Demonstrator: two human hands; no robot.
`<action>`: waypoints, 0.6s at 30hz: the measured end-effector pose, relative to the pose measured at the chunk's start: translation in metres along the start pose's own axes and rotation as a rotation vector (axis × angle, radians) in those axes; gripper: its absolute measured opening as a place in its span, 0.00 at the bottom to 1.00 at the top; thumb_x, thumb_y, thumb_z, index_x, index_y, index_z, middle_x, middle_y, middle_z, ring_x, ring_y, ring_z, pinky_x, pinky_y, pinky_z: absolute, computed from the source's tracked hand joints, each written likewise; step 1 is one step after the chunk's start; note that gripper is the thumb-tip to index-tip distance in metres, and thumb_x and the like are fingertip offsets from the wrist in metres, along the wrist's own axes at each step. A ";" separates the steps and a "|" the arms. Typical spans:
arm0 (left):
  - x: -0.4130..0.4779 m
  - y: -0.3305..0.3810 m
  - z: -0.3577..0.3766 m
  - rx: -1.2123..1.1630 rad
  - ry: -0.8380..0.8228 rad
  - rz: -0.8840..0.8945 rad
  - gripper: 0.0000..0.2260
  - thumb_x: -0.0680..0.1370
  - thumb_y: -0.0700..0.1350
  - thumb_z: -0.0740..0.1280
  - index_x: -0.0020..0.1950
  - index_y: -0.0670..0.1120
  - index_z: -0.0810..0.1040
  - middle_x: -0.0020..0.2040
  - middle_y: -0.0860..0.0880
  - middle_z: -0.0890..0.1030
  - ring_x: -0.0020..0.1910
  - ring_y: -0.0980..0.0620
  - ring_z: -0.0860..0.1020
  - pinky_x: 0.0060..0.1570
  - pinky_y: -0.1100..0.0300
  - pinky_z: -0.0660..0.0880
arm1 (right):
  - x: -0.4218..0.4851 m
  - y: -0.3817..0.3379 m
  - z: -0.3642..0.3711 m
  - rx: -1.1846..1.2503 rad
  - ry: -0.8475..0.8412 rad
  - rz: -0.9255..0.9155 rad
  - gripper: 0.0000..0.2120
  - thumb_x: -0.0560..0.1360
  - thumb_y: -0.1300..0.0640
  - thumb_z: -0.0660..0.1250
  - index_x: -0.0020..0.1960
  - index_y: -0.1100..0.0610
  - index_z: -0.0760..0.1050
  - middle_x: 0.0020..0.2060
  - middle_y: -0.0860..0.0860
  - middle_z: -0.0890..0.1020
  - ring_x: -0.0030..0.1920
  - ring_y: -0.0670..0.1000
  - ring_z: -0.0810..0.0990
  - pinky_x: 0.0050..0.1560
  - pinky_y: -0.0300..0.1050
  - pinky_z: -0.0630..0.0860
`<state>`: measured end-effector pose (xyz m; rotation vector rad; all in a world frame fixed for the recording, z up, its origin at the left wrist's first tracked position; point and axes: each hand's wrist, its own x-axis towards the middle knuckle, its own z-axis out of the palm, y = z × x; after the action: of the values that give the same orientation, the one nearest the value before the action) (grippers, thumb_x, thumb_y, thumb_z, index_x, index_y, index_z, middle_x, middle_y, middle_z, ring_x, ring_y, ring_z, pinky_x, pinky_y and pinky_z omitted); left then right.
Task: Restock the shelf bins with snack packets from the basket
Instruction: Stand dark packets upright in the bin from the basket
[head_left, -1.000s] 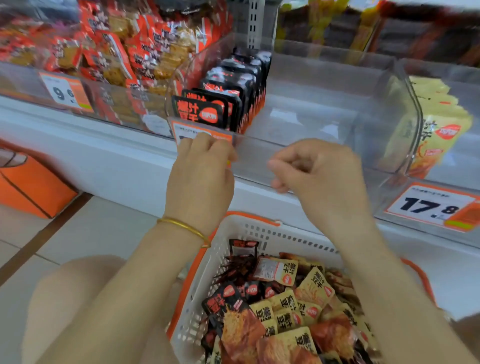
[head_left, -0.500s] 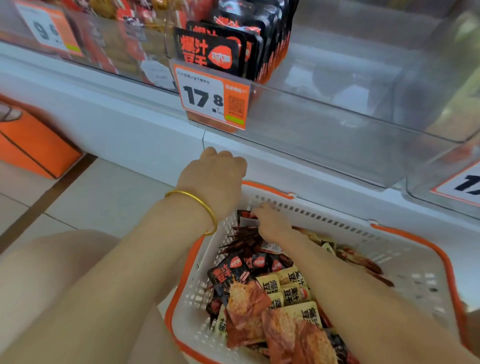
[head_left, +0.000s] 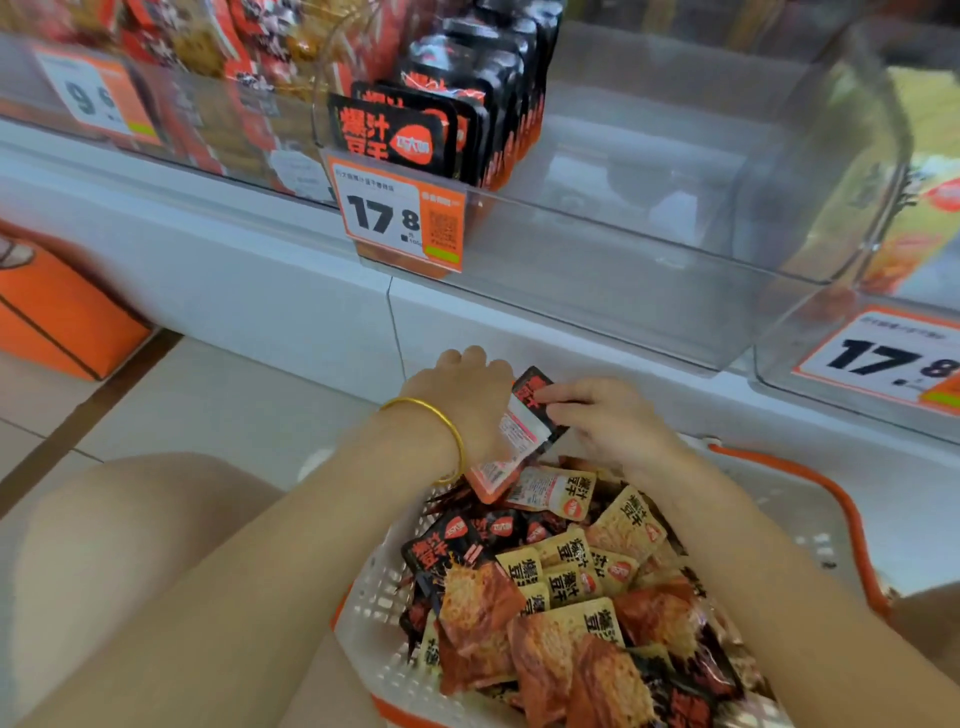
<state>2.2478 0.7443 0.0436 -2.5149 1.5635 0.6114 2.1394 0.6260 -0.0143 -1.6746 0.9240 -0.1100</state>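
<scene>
A white basket with an orange rim (head_left: 810, 480) sits on my lap, full of black and yellow snack packets (head_left: 566, 587). Both hands hold one black packet (head_left: 522, 431) just above the basket's far edge, its printed back facing me. My left hand (head_left: 462, 400), with a gold bangle on the wrist, grips the packet's left side. My right hand (head_left: 608, 415) pinches its top right corner. Above, a clear shelf bin (head_left: 649, 244) holds a row of upright black packets (head_left: 431, 135) at its left end; the rest of that bin is bare.
Orange price tags (head_left: 400, 218) reading 17.8 hang on the bin fronts. A bin of red packets (head_left: 208, 57) stands to the left and one with yellow packets (head_left: 919, 208) to the right. An orange box (head_left: 57, 317) lies on the tiled floor at left.
Both hands came down from the bin front to the basket. The right hand dug into the packets, and now both hands hold a black packet lifted just above the basket.
</scene>
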 end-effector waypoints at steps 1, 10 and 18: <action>0.000 0.007 0.003 -0.021 -0.010 0.019 0.32 0.73 0.59 0.68 0.69 0.45 0.62 0.65 0.45 0.66 0.64 0.44 0.66 0.57 0.51 0.69 | -0.008 -0.005 -0.006 0.127 -0.033 0.051 0.10 0.76 0.64 0.65 0.54 0.58 0.81 0.25 0.44 0.75 0.21 0.40 0.69 0.22 0.32 0.63; -0.007 0.012 -0.019 -0.136 0.267 0.046 0.02 0.78 0.41 0.60 0.48 0.46 0.67 0.47 0.45 0.75 0.50 0.44 0.75 0.40 0.57 0.66 | -0.046 -0.034 -0.021 0.392 -0.093 0.042 0.11 0.78 0.51 0.64 0.59 0.51 0.76 0.46 0.53 0.84 0.24 0.45 0.70 0.24 0.36 0.66; -0.022 -0.026 -0.063 -0.921 0.445 0.101 0.07 0.74 0.38 0.65 0.45 0.34 0.73 0.38 0.42 0.74 0.37 0.51 0.72 0.39 0.59 0.66 | -0.054 -0.075 -0.006 0.226 -0.076 -0.302 0.02 0.77 0.61 0.65 0.47 0.56 0.77 0.37 0.51 0.82 0.29 0.46 0.78 0.24 0.37 0.70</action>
<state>2.2790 0.7551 0.1066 -3.4391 1.8524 1.0288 2.1380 0.6563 0.0732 -1.5845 0.5741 -0.3403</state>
